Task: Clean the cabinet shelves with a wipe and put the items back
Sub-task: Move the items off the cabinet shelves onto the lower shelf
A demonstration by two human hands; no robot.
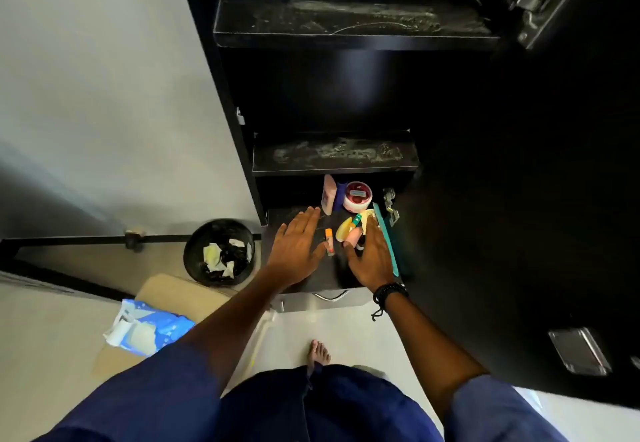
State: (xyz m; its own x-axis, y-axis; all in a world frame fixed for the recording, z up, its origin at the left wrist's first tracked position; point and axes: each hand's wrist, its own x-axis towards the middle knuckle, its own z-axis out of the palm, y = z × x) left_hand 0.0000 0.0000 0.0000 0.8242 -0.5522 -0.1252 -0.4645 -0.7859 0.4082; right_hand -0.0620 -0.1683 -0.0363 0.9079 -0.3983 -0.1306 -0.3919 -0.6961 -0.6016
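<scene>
I look down into an open black cabinet. Its top shelf (346, 22) and middle shelf (332, 157) are bare and streaked with dust. The bottom shelf (287, 214) holds toiletries: a pink bottle (329, 193), a red-lidded jar (357, 196), a yellow tube (344, 228), a small orange stick (329, 240) and a teal comb (386, 239). My left hand (298, 251) hovers flat and open over the shelf's left part. My right hand (372, 258) is open beside the tubes, its fingers next to them. Neither hand holds anything.
A black waste bin (219, 251) with used wipes stands left of the cabinet. A blue wipes pack (145, 329) lies on cardboard on the floor. The open cabinet door (554, 199) is at the right. My bare foot (318, 355) is below.
</scene>
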